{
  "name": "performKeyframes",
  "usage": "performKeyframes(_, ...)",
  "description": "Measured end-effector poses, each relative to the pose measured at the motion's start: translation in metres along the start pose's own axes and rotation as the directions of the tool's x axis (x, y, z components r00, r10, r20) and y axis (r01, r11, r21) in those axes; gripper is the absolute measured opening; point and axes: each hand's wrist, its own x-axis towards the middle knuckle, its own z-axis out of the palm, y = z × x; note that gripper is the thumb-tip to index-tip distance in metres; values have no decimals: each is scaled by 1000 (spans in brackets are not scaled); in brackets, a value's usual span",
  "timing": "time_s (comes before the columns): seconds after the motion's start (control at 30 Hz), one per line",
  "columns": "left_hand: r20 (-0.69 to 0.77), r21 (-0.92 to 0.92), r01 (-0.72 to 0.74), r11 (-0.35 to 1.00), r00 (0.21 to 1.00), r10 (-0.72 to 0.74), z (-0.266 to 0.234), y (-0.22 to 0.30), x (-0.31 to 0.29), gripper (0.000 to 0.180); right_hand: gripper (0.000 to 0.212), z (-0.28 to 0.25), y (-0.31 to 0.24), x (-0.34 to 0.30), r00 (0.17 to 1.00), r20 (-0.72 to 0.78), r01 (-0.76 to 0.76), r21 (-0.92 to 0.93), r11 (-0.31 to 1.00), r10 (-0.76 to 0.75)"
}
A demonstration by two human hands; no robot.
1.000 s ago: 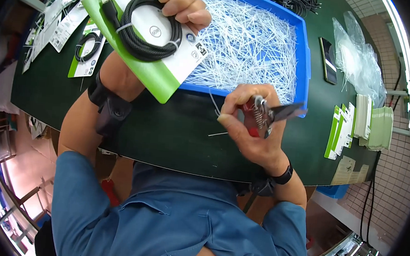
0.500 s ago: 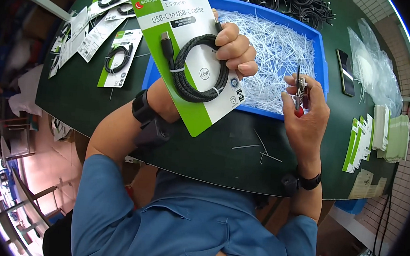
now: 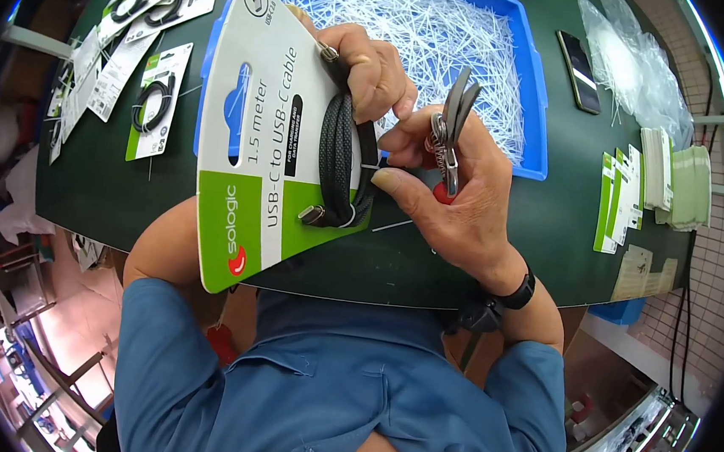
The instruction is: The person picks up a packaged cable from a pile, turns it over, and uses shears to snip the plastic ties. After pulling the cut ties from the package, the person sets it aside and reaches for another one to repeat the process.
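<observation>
A green and white hang card [image 3: 227, 105] with a coiled black braided cable [image 3: 333, 156] on it is turned sideways in front of me. My left hand [image 3: 370, 74] grips it at the upper edge, by one metal plug. In my right hand [image 3: 474, 201] lies a pair of wire cutters [image 3: 450, 127] with a spring and red on the handle, jaws pointing up. The right thumb and fingertips meet at the card's right side, around a thin white tie [image 3: 370, 166] at the coil. Whether they pinch its end is hard to see.
A blue tray [image 3: 536, 121] of white tie strips [image 3: 470, 39] stands beyond my hands. More carded cables [image 3: 159, 100] lie at the left. On the right are a phone [image 3: 578, 71], clear plastic bags [image 3: 626, 60] and stacked cards [image 3: 656, 168].
My left hand has turned the card sideways and moved it down and left. My right hand, with the cutters, has come left from over the tray to the card's edge.
</observation>
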Motion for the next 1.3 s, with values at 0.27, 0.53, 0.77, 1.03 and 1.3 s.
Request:
performKeyframes(0.27,4,11,-21,1000,1000,21,2,-3,-3,67,30,2,2,-6,1000,-15,23,-59,998,-24)
performKeyframes(0.53,-8,-24,-23,999,1000,22,2,-8,-2,64,27,0,2,-8,998,-18,-66,-5,998,66)
performKeyframes(0.77,-3,65,-185,981,983,186,-19,-9,-6,55,22,-20,-2,12,990,-118,-91,-114,989,77)
performKeyframes(1.03,-640,635,441,634,760,113,32,112,-64,50,40,-56,13,-10,990,-132,-58,-96,994,45)
performKeyframes(1.3,-684,651,603,462,202,701,67,198,-256,30,63,-68,11,0,998,-47,-34,-64,997,31)
